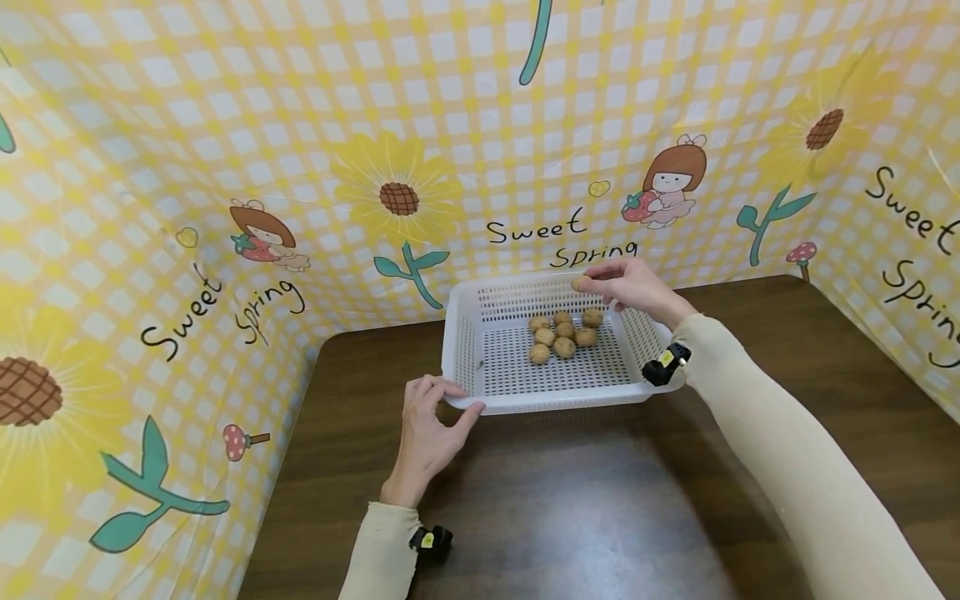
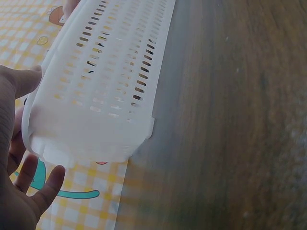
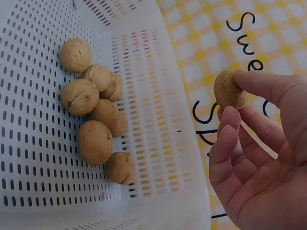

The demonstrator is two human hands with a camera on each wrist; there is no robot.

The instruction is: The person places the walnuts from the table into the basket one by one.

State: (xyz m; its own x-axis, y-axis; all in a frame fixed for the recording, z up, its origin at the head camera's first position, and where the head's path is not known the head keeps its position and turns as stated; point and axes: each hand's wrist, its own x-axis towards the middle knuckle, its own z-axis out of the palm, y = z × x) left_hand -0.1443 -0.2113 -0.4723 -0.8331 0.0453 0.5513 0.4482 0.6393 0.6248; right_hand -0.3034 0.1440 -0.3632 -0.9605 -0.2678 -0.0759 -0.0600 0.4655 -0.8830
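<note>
A white perforated plastic basket (image 1: 562,400) stands on the brown table with several walnuts (image 1: 564,347) clustered inside it. My left hand (image 1: 429,429) grips the basket's near left corner, its thumb and fingers on the rim; the left wrist view shows the lower fingers (image 2: 50,184) spread beside the corner. Between thumb and fingertips, my right hand (image 1: 637,287) pinches a single walnut (image 3: 225,91) above the basket's far rim, apart from the others. In the right wrist view the loose walnuts (image 3: 80,97) lie against one another on the slotted floor.
A yellow checked cloth (image 1: 510,167) with flowers and lettering hangs behind and at both sides of the table. The brown wooden tabletop (image 1: 540,492) extends in front of the basket and to its right.
</note>
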